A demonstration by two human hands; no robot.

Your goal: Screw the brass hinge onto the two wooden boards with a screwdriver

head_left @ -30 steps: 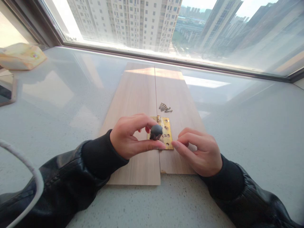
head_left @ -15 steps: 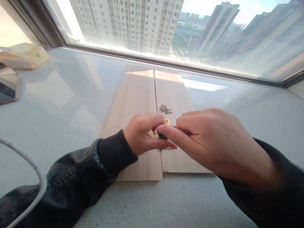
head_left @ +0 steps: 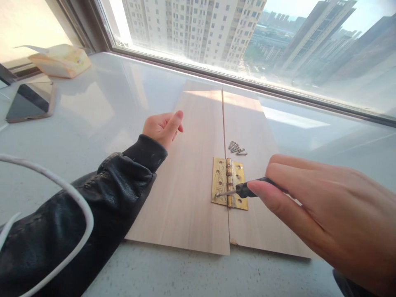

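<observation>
My right hand [head_left: 324, 206] grips the black handle of a screwdriver [head_left: 243, 189]. Its metal shaft points left, and the tip meets a screw [head_left: 217, 196] at the lowest hole of the left leaf of a brass hinge [head_left: 229, 179]. The hinge lies open across the seam between a left wooden board [head_left: 188, 185] and a right wooden board [head_left: 262, 222]. Over the left board, away from the hinge, my left hand [head_left: 163, 126] is closed with curled fingers, and nothing shows in it. Several loose screws [head_left: 236, 148] lie on the right board above the hinge.
The boards rest on a pale speckled counter [head_left: 173, 272] below a window [head_left: 198, 37]. At the back left are a tissue pack [head_left: 62, 62] and a phone [head_left: 31, 101]. A white cable [head_left: 83, 202] loops in front of my left sleeve.
My left hand has left the hinge and moved up and left. My right hand has shifted right and down with the screwdriver, uncovering the hinge. The view has turned somewhat left.
</observation>
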